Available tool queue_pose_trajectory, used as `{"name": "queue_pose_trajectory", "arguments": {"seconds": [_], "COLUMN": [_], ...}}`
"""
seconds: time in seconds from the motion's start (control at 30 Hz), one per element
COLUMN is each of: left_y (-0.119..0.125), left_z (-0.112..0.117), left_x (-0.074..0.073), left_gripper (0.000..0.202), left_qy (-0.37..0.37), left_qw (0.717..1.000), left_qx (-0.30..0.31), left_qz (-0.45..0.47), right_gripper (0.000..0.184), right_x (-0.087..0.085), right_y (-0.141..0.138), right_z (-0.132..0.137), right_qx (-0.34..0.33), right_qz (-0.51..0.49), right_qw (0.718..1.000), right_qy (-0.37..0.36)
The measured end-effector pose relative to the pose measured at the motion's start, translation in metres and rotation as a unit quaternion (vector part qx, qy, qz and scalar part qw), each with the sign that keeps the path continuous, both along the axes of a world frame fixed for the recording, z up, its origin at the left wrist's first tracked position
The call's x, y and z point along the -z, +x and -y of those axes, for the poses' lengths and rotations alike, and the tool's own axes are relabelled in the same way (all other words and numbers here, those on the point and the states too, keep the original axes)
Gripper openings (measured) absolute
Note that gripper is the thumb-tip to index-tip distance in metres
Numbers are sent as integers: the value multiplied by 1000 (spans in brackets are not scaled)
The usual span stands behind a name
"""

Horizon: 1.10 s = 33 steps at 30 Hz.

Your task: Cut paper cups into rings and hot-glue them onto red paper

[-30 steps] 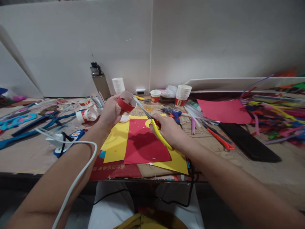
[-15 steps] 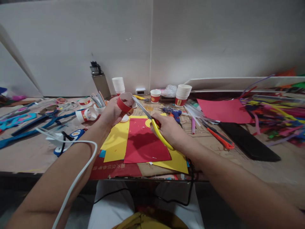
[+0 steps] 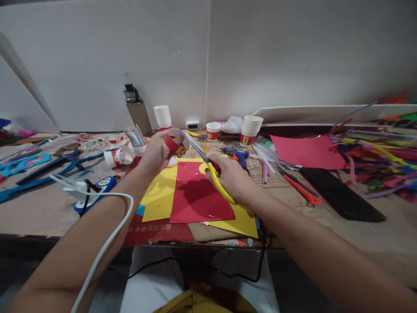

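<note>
My left hand (image 3: 155, 153) is closed round a red and white paper cup ring (image 3: 174, 141), held above the table just past the yellow sheet. My right hand (image 3: 230, 177) grips yellow-handled scissors (image 3: 208, 167), whose blades point up-left and meet the cup ring's rim. Beneath both hands a red paper sheet (image 3: 198, 195) lies on top of yellow paper sheets (image 3: 159, 193). A white cable (image 3: 107, 243) loops over my left forearm.
Stacks of paper cups (image 3: 250, 128) and a metal bottle (image 3: 137, 111) stand at the back by the wall. A blue glue gun (image 3: 239, 155), an orange cutter (image 3: 302, 191), a black slab (image 3: 342, 198), red paper (image 3: 308, 152) and pipe cleaners (image 3: 381, 161) fill the right. Cut cups and blue scraps lie left.
My left hand has turned the cup ring and lowered it slightly. The scissors have stayed at the ring's rim, with the right hand almost still.
</note>
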<state>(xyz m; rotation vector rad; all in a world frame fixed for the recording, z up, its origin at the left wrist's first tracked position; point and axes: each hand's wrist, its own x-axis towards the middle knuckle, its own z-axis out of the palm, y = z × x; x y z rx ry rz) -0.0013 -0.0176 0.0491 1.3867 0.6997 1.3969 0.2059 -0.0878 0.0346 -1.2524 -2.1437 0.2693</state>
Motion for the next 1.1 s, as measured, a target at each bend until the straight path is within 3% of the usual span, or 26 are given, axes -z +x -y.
{"name": "queue_pose_trajectory", "arguments": {"seconds": [0.37,0.63,0.87,1.1], "left_y": [-3,-2,-2,-4], "left_z": [0,5,-2,3], "left_x": [-4,-6,3,-2], "left_gripper": [25,21,24,27], "left_qy": [-35,7,4,-23], "left_qw": [999,999,1000,999], "left_qx": [34,-37,4,13], "left_qz": [17,5,-8,-18], "right_gripper": [10,14,22,18], "right_x": [-1,-1,0,-3], "right_y": [-2,-1,0,-2], "right_z": [3,2,0,5], "right_qx": [4,8,8,18], "right_qz": [-9,8,17,3], "right_qw": [1000,999,1000,1000], "right_qy": [-19,-31,-8,-26]}}
